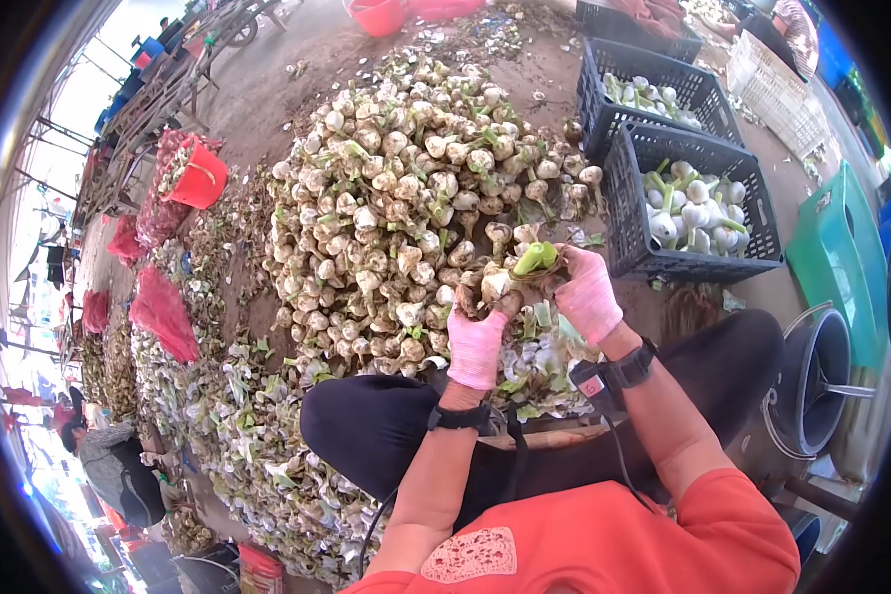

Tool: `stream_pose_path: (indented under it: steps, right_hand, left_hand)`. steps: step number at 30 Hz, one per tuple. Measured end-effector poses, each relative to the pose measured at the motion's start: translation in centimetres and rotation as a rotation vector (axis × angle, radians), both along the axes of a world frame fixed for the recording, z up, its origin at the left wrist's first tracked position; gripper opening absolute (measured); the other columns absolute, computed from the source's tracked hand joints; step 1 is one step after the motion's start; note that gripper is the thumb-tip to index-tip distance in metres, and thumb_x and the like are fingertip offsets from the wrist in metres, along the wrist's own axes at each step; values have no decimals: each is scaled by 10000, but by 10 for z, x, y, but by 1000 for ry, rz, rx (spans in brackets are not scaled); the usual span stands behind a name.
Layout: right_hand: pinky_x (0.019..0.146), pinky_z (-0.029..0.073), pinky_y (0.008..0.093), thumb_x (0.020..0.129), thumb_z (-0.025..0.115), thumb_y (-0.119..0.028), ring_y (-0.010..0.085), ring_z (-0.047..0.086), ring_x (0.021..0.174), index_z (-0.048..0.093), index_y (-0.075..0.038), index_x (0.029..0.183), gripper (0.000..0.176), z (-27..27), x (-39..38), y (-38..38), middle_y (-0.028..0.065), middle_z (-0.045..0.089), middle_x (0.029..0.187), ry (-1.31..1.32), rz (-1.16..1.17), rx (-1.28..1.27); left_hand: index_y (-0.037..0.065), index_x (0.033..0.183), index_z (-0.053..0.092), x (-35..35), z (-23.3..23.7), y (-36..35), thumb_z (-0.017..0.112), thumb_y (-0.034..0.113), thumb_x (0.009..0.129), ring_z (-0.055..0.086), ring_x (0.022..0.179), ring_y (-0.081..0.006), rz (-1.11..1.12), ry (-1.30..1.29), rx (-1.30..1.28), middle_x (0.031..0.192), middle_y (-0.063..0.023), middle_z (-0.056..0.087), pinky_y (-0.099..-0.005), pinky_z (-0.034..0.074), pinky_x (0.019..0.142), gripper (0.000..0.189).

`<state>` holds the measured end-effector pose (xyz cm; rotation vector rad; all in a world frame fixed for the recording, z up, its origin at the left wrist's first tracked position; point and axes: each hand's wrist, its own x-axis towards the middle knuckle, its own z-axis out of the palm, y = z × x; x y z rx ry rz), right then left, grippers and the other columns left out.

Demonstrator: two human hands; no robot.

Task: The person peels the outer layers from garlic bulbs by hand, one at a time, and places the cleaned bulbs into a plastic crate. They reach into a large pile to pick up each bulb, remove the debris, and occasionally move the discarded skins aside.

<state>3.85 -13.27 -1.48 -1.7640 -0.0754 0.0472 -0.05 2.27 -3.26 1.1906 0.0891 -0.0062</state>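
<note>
In front of my knees I hold a garlic bulb (499, 286) with dirty outer skin and a bright green stem (535, 258). My left hand (476, 342), in a pink fingerless glove, has its fingers wrapped round the bulb. On the stem side, my right hand (586, 297), gloved alike, is closed at the green stem's end, with brownish skin near the fingertips. Just beyond both hands lies a big heap of unpeeled garlic (386, 198). Peeled skins and leaves (540, 371) lie below them, between my legs.
To the right, black crates (629, 259) hold cleaned white garlic (698, 213). A grey bucket (812, 381) and a green tub (846, 257) stand beyond my right knee. A red bucket (200, 178) is at the left, above a pile of peelings (247, 436). Another person (119, 475) sits far left.
</note>
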Motion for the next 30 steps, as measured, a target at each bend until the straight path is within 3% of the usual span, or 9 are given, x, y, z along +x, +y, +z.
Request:
stream_pose_path:
  steps: [10, 13, 16, 18, 20, 21, 26, 28, 30]
  right_hand:
    - [707, 497, 309, 682, 643, 22, 235, 656, 765, 646, 1, 947, 266, -45, 23, -9, 161, 673, 840, -208, -111, -307]
    - [830, 492, 374, 719, 621, -61, 305, 635, 898, 630, -110, 1098, 382, -66, 35, -30, 167, 656, 954, 58, -95, -644]
    - [884, 472, 388, 724, 615, -59, 334, 608, 950, 563, -151, 1218, 505, -78, 20, -52, 168, 629, 1052, -224, -5, -940]
    - [922, 460, 355, 762, 614, -38, 284, 600, 1013, 486, -109, 1300, 557, -49, 19, -55, 150, 602, 1148, -95, 53, -883]
    - [927, 447, 282, 763, 638, -10, 186, 564, 1064, 471, -21, 1290, 553, -18, 17, -58, 106, 584, 1181, 127, 285, -29]
    - [863, 465, 255, 804, 662, -49, 112, 566, 998, 500, 31, 1245, 477, -11, 16, -56, 68, 608, 1143, 151, 305, 161]
    - [703, 492, 271, 801, 680, -93, 105, 607, 789, 620, 29, 1084, 313, 26, 4, -40, 70, 681, 934, 203, 279, 213]
    - [724, 508, 253, 808, 656, -32, 98, 621, 827, 627, 65, 1020, 235, 33, 7, -39, 105, 690, 894, 70, 319, -203]
    - [687, 510, 287, 804, 647, -59, 165, 657, 750, 649, 40, 971, 194, 29, 2, -32, 144, 687, 816, 62, 288, -140]
  left_hand:
    - [69, 1326, 416, -7, -1, -2, 588, -44, 806, 558, 1104, -235, -215, 195, -306, 1237, -115, 537, -395, 505, 883, 560]
    - [84, 1319, 424, -10, -2, 0, 577, -55, 808, 551, 1122, -233, -267, 175, -244, 1265, -114, 518, -415, 505, 894, 552]
    - [82, 1328, 417, -11, 8, 1, 569, -66, 805, 542, 1141, -239, -276, 247, -399, 1279, -102, 510, -403, 497, 906, 564]
    - [87, 1337, 416, -7, 9, -1, 588, -40, 810, 541, 1137, -234, -269, 187, -465, 1263, -93, 526, -381, 492, 906, 569]
    - [91, 1350, 404, -5, -1, -3, 602, -27, 813, 536, 1140, -230, -257, 161, -414, 1253, -89, 533, -365, 484, 913, 585]
    - [55, 1330, 413, -4, -2, -4, 630, -7, 801, 542, 1125, -214, -256, 150, -370, 1248, -93, 533, -352, 474, 925, 575]
    - [11, 1293, 432, -2, 5, -7, 680, 15, 790, 558, 1090, -196, -255, 146, -291, 1220, -100, 548, -335, 469, 928, 561]
    - [18, 1264, 460, -5, 6, -6, 688, 51, 809, 574, 1065, -204, -192, 226, -367, 1176, -97, 577, -342, 482, 911, 510]
    - [28, 1255, 470, -6, 7, -4, 671, 73, 829, 579, 1057, -212, -186, 226, -424, 1160, -100, 584, -352, 488, 900, 473]
